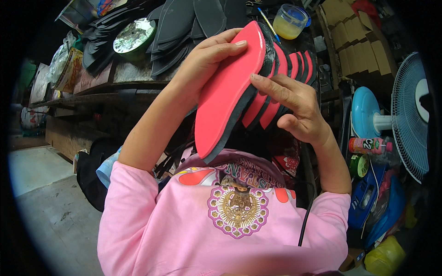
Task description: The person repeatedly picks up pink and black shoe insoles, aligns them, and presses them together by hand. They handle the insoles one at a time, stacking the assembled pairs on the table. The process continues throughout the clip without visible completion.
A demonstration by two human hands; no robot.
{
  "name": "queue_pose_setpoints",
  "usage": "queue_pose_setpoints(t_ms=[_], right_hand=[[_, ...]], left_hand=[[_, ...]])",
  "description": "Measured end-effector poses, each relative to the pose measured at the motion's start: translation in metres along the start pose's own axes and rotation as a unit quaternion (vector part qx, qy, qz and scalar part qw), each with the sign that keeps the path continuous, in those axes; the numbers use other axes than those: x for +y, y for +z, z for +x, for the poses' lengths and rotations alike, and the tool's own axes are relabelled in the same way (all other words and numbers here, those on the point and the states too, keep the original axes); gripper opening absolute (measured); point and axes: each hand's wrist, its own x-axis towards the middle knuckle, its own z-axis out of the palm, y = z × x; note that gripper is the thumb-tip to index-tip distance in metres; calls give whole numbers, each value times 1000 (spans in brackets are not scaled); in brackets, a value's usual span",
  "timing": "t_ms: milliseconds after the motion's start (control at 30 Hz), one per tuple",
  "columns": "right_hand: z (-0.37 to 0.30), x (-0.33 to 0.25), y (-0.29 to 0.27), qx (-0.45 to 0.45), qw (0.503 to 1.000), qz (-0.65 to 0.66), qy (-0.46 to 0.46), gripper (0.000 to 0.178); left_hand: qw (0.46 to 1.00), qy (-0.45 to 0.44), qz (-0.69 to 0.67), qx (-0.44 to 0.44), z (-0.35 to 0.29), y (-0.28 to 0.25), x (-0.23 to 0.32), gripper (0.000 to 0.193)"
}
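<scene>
My left hand (pixel 216 51) grips a shoe sole (pixel 228 94) by its left side, near the upper end. The thumb lies across the sole's flat red face. A dark layer runs under the red one and shows along the right edge, with whitish smears near the top. At that edge my right hand (pixel 294 103) rests an extended index fingertip, its thumb held apart and its palm free. Just behind stand several more red-and-black soles (pixel 271 108), partly hidden by the held sole and my right hand.
Black sole pieces (pixel 172 25) lie piled on the wooden bench (pixel 124 76), near a round tin (pixel 135 36). A jar of yellowish stuff (pixel 289 24) and a pen (pixel 269 25) sit at the back. Cardboard boxes (pixel 354 32), a fan (pixel 410 115) and a pink bottle (pixel 368 146) are on the right.
</scene>
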Motion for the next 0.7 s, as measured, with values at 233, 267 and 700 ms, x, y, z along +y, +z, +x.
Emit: queue_pose_setpoints(t_ms=[233, 267, 700], right_hand=[[7, 2, 1, 90, 988, -114, 54, 71], [3, -2, 2, 54, 991, -103, 58, 68], [-2, 0, -7, -26, 971, -231, -53, 70]], left_hand=[[1000, -1, 17, -9, 0, -1, -1, 38], [1000, -1, 15, 7, 2, -3, -2, 38], [999, -24, 0, -25, 10, -5, -13, 45]])
